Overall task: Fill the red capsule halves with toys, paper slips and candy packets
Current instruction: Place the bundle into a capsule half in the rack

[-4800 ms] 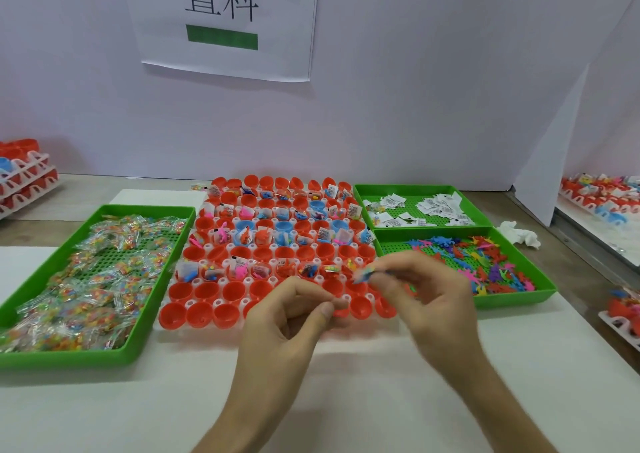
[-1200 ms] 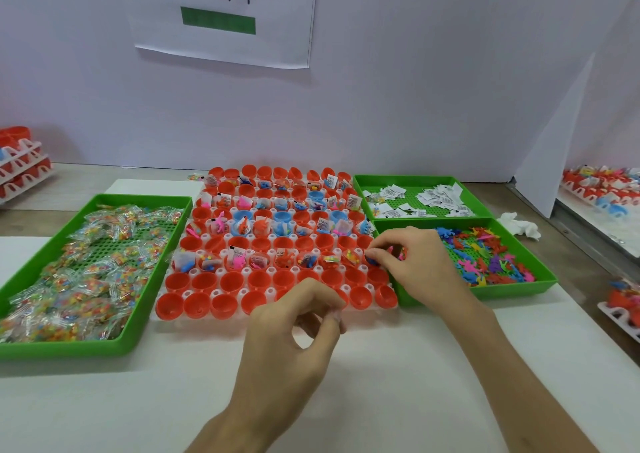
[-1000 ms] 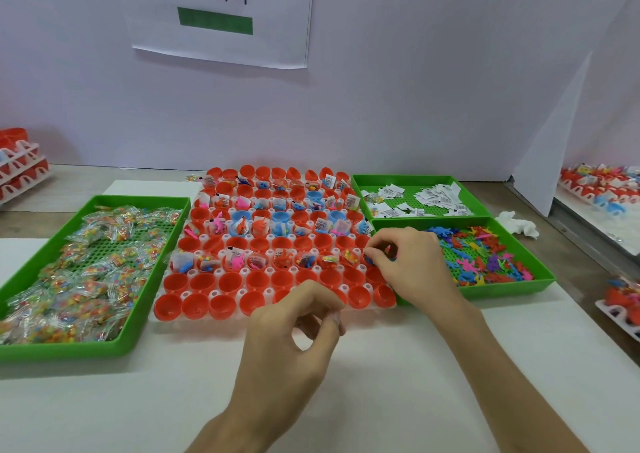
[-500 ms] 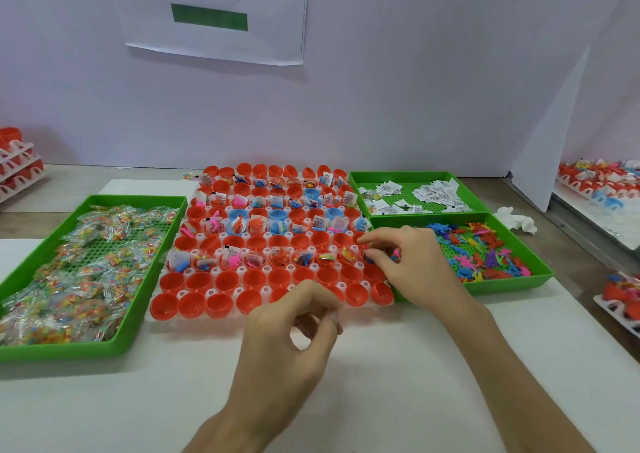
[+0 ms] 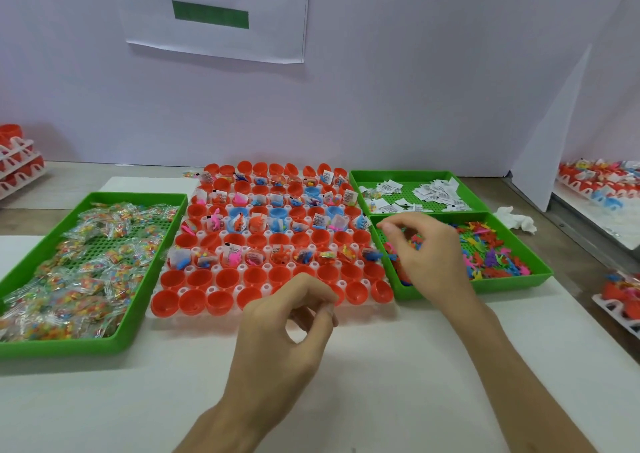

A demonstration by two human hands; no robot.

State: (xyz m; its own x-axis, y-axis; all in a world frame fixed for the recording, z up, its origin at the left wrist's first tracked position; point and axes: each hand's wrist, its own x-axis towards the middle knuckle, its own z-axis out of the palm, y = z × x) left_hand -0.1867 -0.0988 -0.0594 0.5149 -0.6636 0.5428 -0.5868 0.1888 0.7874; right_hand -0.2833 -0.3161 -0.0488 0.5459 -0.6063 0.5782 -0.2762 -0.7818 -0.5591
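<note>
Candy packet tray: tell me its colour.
The candy packet tray is green, shown best in the head view.

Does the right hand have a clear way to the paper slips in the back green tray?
Likely yes: the right hand is above the toy tray, which adjoins the back tray; the paper slips lie uncovered, nothing standing between.

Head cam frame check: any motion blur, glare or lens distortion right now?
Head view: the right hand is slightly motion-blurred over the toy tray. The left hand and capsule halves are sharp. Light is even and shadows soft. There is mild sheen on the candy packets but no blown glare. Forearms look stretched toward the bottom edge, typical of wide-angle.
</note>
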